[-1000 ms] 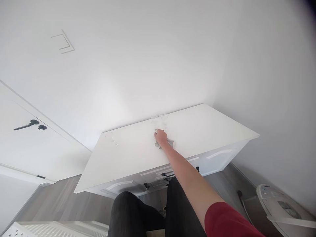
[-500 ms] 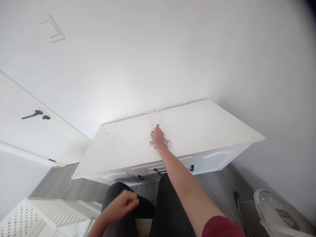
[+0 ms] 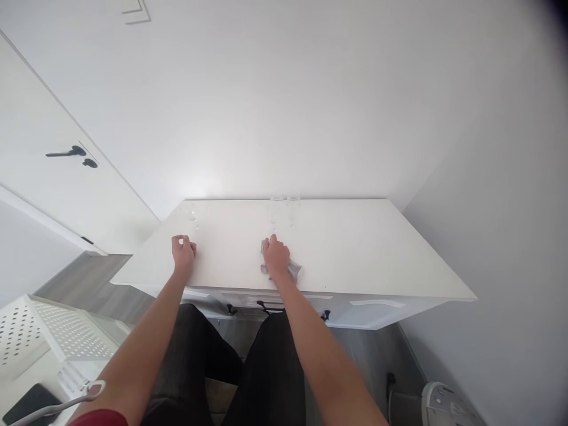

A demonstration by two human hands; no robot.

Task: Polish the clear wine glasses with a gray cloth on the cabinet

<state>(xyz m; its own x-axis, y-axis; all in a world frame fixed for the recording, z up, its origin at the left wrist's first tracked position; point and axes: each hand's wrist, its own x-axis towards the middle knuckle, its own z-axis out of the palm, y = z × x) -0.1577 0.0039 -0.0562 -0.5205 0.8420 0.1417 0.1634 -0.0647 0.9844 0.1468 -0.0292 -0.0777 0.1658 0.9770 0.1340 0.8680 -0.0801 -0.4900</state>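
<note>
My right hand (image 3: 276, 255) is closed on a crumpled greyish cloth (image 3: 294, 270), pressed to the white top of a cabinet (image 3: 355, 248). Parts of the cloth stick out on both sides of the fist. Just behind it, near the wall, stand two clear glasses (image 3: 276, 213), hard to make out against the white. Over the left part of the top, my left hand (image 3: 183, 253) has bent fingers with gaps between them, and nothing shows in it. Another clear glass (image 3: 191, 212) is a little beyond that hand, apart from it.
Black handles (image 3: 268, 307) stick out of the cabinet's front, close to my knees. A white perforated rack (image 3: 66, 325) and a dark flat object (image 3: 33, 405) lie at lower left. A white appliance (image 3: 446, 405) stands at lower right. The door (image 3: 48, 118) has a black handle.
My left hand has risen from near my lap to the left part of the cabinet top. My right hand stays on the cloth at about the same place. The view has turned.
</note>
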